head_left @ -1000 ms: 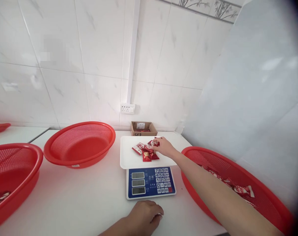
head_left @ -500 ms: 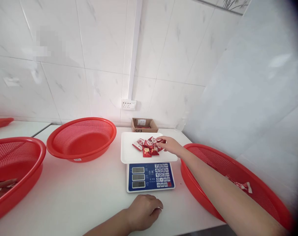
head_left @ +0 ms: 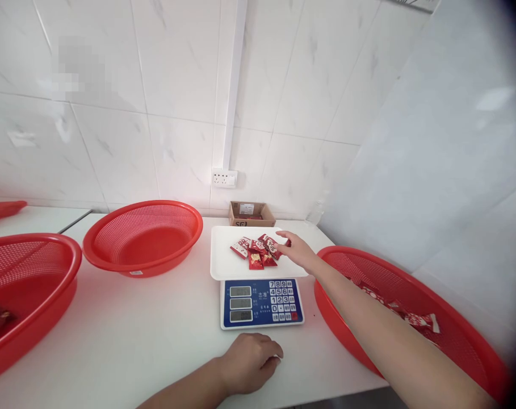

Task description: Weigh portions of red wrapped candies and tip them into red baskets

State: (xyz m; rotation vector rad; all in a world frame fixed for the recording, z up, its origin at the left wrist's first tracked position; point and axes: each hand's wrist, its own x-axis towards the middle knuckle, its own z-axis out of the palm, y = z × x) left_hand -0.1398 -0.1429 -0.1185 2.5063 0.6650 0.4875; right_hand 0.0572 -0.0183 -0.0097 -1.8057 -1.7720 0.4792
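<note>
right hand: my right hand is out over the right edge of the scale tray, fingers loosely apart, tips touching the red snack packets. can't tell if it's actually pinching one.
left hand: my left hand is curled shut, knuckles down on the table, holding nothing I can see, just in front of the scale.
packets: small pile, middle-right of the tray.
right side: red basket sits right under my forearm, more packets inside.
left side: round basket near the tray, open tabletop in front of it.
back edge: cardboard box against the wall.
</note>
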